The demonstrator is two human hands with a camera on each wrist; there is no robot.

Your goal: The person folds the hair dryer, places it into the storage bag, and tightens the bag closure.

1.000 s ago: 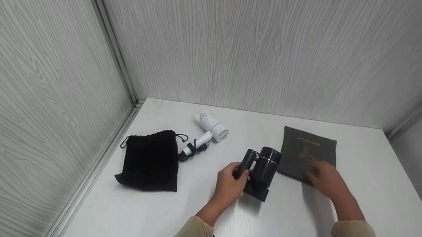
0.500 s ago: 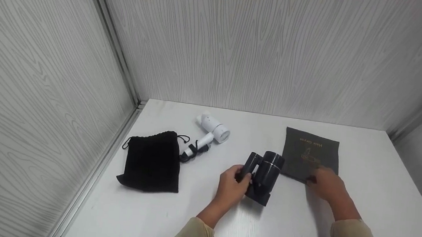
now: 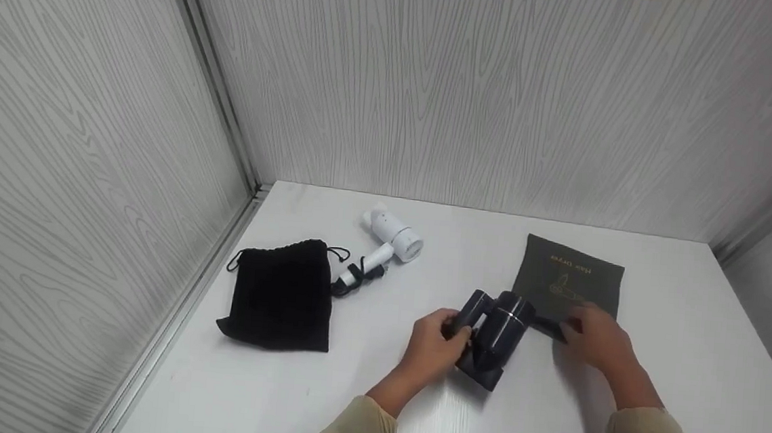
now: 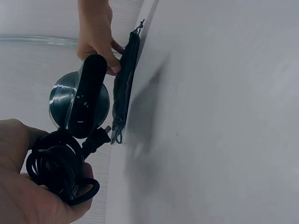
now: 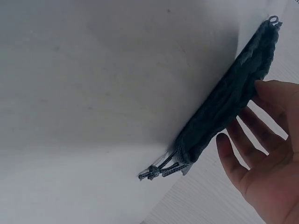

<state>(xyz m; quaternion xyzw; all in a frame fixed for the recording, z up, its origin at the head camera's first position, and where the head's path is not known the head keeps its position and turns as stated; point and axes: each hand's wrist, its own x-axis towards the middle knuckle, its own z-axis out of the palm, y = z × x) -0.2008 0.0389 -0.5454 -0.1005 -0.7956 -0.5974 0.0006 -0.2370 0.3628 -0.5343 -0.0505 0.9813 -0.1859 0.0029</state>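
A black folding hair dryer [image 3: 502, 330] is in my left hand [image 3: 436, 349], which grips it by the handle, beside the barrel. Its bundled black cord [image 4: 58, 168] lies against the left palm in the left wrist view. A dark grey drawstring pouch [image 3: 564, 276], printed "Hair Dryer", lies flat at the right. My right hand [image 3: 598, 340] pinches the pouch's near edge. The right wrist view has the thumb [image 5: 275, 91] on that edge and the other fingers spread beneath. The pouch's drawstring [image 5: 161, 170] hangs from a corner of the mouth.
A white hair dryer [image 3: 395, 234] with a tied black cord [image 3: 358, 276] lies back left of centre. Left of it a black drawstring pouch [image 3: 282, 297] lies flat. Wood-grained panels [image 3: 435, 98] border the white table [image 3: 244, 397].
The left hand and black hair dryer have moved right and slightly nearer, now overlapping the grey pouch's corner in view. The right fingers have closed on the pouch's near edge, which is slightly raised.
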